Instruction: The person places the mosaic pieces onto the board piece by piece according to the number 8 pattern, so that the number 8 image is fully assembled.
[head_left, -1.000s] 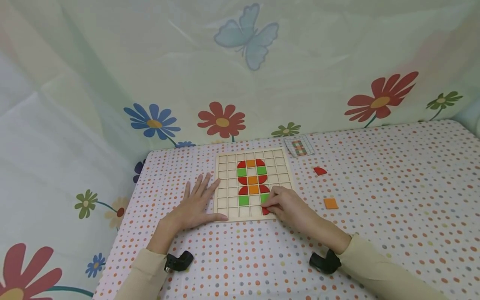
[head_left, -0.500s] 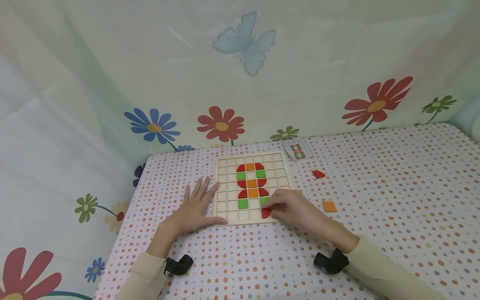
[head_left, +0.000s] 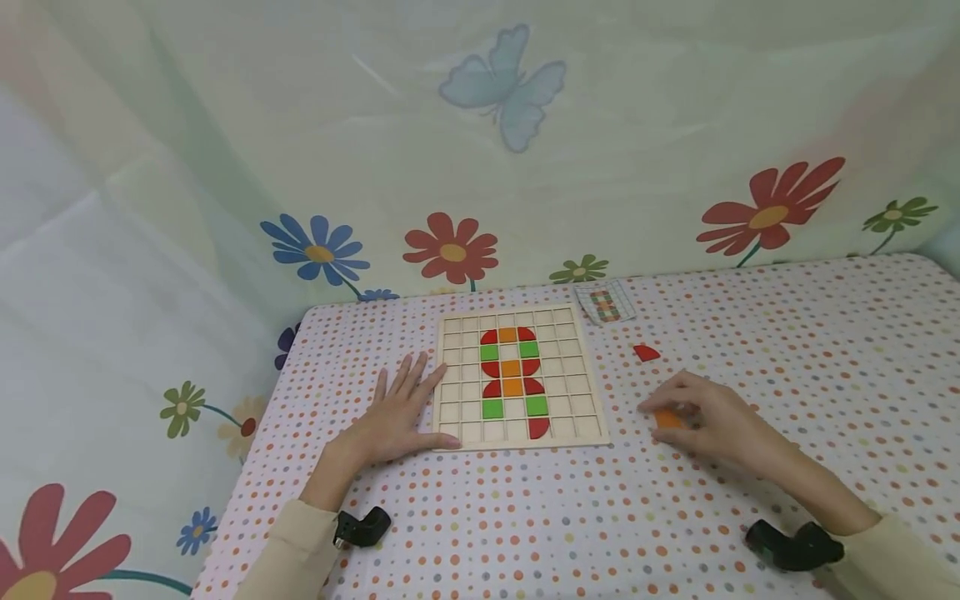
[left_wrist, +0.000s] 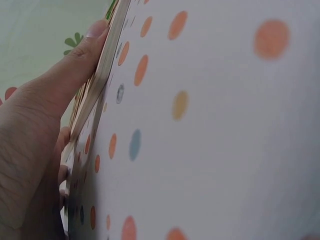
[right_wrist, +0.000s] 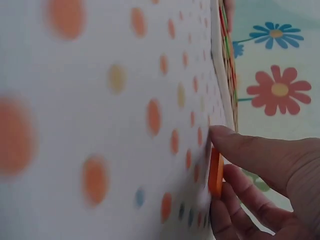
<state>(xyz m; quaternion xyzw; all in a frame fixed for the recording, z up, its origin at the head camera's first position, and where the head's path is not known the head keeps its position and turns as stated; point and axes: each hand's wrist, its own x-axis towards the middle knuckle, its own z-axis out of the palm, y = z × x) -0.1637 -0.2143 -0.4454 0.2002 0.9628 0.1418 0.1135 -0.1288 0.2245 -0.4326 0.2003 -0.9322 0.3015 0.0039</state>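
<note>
A wooden grid board (head_left: 560, 387) lies on the table, with red quarter-round, green square and orange square tiles set in its middle columns. My left hand (head_left: 390, 423) rests at the board's left side with fingers spread, its thumb over the front left corner. In the left wrist view that thumb (left_wrist: 82, 57) lies along the board's edge. To the right of the board, my right hand (head_left: 712, 421) holds an orange square tile (head_left: 667, 419) by its edges, low over the tablecloth. Thumb and fingertips sit at opposite sides of the orange tile (right_wrist: 215, 172) in the right wrist view.
A loose red quarter-round tile (head_left: 646, 353) lies behind my right hand. Beyond the board's far right corner is a pattern card (head_left: 604, 302) with a printed grid. A dotted cloth (head_left: 495, 517) covers the table, and a flowered curtain (head_left: 637, 150) hangs behind.
My right hand has let go of the red quarter-round tile in the board's front row and moved right to the orange square. The left hand stays at the board's edge.
</note>
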